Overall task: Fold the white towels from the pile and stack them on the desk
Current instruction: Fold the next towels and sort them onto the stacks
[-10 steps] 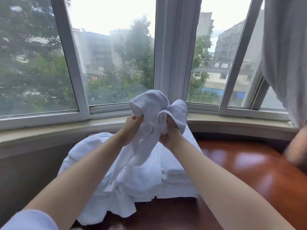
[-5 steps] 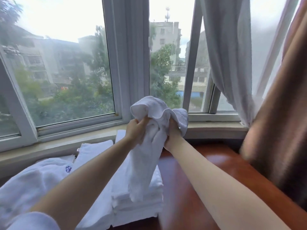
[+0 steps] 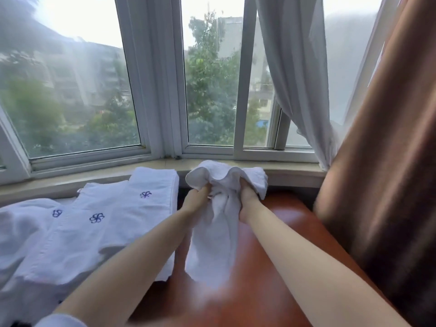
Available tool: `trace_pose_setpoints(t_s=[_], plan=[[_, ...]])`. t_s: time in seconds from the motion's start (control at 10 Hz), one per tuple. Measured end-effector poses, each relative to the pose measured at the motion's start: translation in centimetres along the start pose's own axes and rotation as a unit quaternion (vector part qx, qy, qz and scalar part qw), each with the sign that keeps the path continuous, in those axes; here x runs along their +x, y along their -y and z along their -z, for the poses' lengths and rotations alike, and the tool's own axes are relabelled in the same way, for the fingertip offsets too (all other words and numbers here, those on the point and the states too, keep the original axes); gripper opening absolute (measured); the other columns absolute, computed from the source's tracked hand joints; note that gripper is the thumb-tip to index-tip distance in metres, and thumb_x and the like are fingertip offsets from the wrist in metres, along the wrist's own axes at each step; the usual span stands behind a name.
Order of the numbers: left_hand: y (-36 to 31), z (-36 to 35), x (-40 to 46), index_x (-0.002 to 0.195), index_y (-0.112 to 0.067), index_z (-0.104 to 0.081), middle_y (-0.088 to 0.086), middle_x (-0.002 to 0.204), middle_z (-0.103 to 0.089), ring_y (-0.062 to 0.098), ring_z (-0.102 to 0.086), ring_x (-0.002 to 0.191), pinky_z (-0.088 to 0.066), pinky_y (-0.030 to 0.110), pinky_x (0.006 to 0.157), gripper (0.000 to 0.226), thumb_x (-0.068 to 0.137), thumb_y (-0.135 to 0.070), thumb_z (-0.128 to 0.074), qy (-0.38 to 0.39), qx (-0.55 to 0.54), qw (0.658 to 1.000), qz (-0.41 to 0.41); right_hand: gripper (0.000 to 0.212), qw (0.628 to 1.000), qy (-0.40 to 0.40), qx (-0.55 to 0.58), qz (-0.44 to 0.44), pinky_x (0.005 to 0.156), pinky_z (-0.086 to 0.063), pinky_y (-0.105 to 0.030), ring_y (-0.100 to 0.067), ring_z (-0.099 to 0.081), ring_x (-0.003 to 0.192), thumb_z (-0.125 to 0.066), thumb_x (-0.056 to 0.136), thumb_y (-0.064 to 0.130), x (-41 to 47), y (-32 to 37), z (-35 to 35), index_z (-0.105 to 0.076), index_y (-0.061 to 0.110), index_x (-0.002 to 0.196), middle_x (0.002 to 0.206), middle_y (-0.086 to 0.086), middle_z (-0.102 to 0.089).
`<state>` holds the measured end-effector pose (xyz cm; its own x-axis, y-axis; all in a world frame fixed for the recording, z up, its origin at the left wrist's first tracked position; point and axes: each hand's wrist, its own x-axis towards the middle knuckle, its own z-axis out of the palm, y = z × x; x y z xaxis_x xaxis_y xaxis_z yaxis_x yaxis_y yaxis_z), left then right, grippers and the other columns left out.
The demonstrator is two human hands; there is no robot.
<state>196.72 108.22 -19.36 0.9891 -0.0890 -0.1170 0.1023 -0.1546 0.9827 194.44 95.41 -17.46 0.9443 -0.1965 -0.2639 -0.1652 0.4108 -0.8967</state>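
Forearms reach out from the bottom of the view, mine, bare past a pale sleeve (image 3: 59,320) on the left one. Under them lies the desk (image 3: 271,267), its reddish-brown top glossy. My left hand (image 3: 197,197) and my right hand (image 3: 246,195) sit close together, each with the fingers curled tight into the same white towel (image 3: 212,244). I grip it near its upper edge, so the cloth bunches and flops over my knuckles in ruffled folds, while the rest hangs down between my arms; its lower end is blurred and I cannot tell whether it touches the wood. To my left lies the pile of white linen (image 3: 70,237), rumpled at the near side and flatter farther back, with small blue embroidered emblems (image 3: 96,217) on several pieces. Beyond the towel runs the window sill (image 3: 94,178), then the white window frames (image 3: 155,90). A sheer white curtain (image 3: 295,79) hangs at the right, and a brown curtain (image 3: 389,161) beside it.
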Motion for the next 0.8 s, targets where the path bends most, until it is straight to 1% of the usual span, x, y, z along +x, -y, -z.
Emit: trace_pose_setpoints(t_s=[0.1,0.2,0.3,0.4,0.5,0.6,0.7,0.8], plan=[[2.1,-3.0,-1.4,0.084,-0.014,-0.063,0.007,0.084,-0.067,0.02,-0.064,0.078,-0.049,0.027,0.068,0.027,0.097,-0.03,-0.046,0.065,-0.005,0.994,0.087,0.045,0.989,-0.022,-0.146,0.017,0.045,-0.037,-0.006,0.004,-0.055,0.039,-0.035,0.096,0.048,0.5,-2.7,6.1,-0.059,0.024,0.066,0.037,0.017,-0.053],[3.6,-5.0,-3.1,0.075,-0.013,-0.057,0.006,0.075,-0.06,0.019,-0.059,0.069,-0.047,0.024,0.06,0.025,0.096,-0.018,-0.044,0.157,0.021,0.965,0.209,0.025,0.942,-0.127,-0.244,-0.192,0.056,-0.04,-0.007,0.007,-0.059,0.057,-0.05,0.087,0.028,0.5,-1.9,8.3,-0.068,0.027,0.07,0.059,0.016,-0.062],[3.7,-5.9,-2.9,0.071,-0.011,-0.055,0.008,0.074,-0.055,0.023,-0.055,0.074,-0.046,0.028,0.065,0.028,0.094,-0.012,-0.04,0.201,-0.013,0.951,0.236,0.025,0.954,-0.106,-0.249,-0.13,0.086,-0.049,-0.031,-0.024,-0.061,0.099,-0.052,0.093,0.022,1.7,-1.4,7.3,-0.059,0.011,0.114,0.117,-0.012,-0.058],[2.5,-5.4,-0.5,0.062,-0.012,-0.057,0.007,0.07,-0.051,0.02,-0.05,0.067,-0.042,0.027,0.063,0.034,0.093,-0.016,-0.043,0.118,-0.13,0.961,0.212,0.015,0.98,-0.08,-0.179,0.018,0.054,-0.044,-0.02,-0.01,-0.049,0.063,-0.049,0.095,0.013,3.4,1.2,7.1,-0.06,0.017,0.103,0.098,-0.002,-0.054],[4.0,-4.9,2.1,0.098,-0.021,-0.064,0.003,0.095,-0.06,0.022,-0.056,0.089,-0.041,0.035,0.083,0.026,0.092,-0.037,-0.045,0.051,-0.037,0.975,0.211,0.04,0.991,-0.016,-0.12,-0.049,0.041,-0.043,-0.018,-0.01,-0.051,0.059,-0.051,0.097,0.022,5.2,1.1,8.6,-0.041,0.029,0.135,0.098,0.002,-0.051],[9.5,-4.4,1.4,0.128,-0.02,-0.054,0.004,0.113,-0.061,0.024,-0.056,0.102,-0.041,0.036,0.085,0.048,0.093,-0.052,-0.046,0.057,0.07,0.953,0.288,0.043,0.958,0.016,-0.222,-0.181,0.047,-0.045,-0.02,-0.014,-0.056,0.067,-0.062,0.091,0.027,5.0,-4.6,12.2,-0.042,0.026,0.13,0.108,-0.002,-0.05],[15.1,-4.9,-0.7,0.131,-0.01,-0.044,0.011,0.113,-0.054,0.027,-0.058,0.101,-0.048,0.037,0.085,0.045,0.095,-0.035,-0.053,0.105,0.097,0.917,0.372,0.053,0.912,0.034,-0.304,-0.274,0.056,-0.045,-0.021,-0.017,-0.057,0.077,-0.062,0.09,0.026,3.2,-11.7,14.9,-0.037,0.02,0.137,0.114,-0.008,-0.05],[19.1,-6.5,-2.4,0.125,-0.016,-0.04,0.008,0.088,-0.047,0.019,-0.047,0.065,-0.045,0.028,0.06,0.034,0.094,-0.011,-0.052,0.067,0.099,0.916,0.382,0.072,0.827,0.059,-0.52,-0.206,0.088,-0.044,-0.028,-0.024,-0.046,0.119,-0.062,0.087,0.028,2.8,-16.5,16.9,-0.024,0.02,0.147,0.14,-0.007,-0.037]])
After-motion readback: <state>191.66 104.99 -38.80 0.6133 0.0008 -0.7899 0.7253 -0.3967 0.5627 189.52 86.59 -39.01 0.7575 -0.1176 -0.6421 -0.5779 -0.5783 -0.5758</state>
